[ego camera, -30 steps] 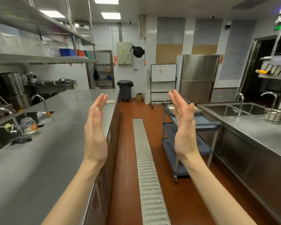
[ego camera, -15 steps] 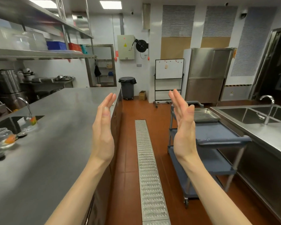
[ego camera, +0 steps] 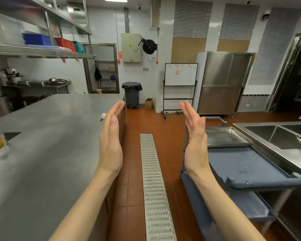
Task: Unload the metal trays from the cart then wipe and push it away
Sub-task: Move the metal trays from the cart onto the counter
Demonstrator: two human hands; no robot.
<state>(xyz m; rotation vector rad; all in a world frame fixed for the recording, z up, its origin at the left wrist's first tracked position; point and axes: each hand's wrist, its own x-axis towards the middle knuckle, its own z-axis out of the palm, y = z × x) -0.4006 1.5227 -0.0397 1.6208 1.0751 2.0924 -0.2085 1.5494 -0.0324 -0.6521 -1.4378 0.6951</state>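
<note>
A blue-grey plastic cart (ego camera: 247, 164) with several shelves stands at the right, just beside the steel sink counter. On the far end of its top shelf lies a shallow rectangular metal tray (ego camera: 224, 137), flat and dull silver, its left edge hidden behind a hand.

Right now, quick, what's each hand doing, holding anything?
Left hand: open, fingers straight, holding nothing.
Right hand: open, fingers straight, holding nothing; the metal tray sits untouched on the cart.
</note>
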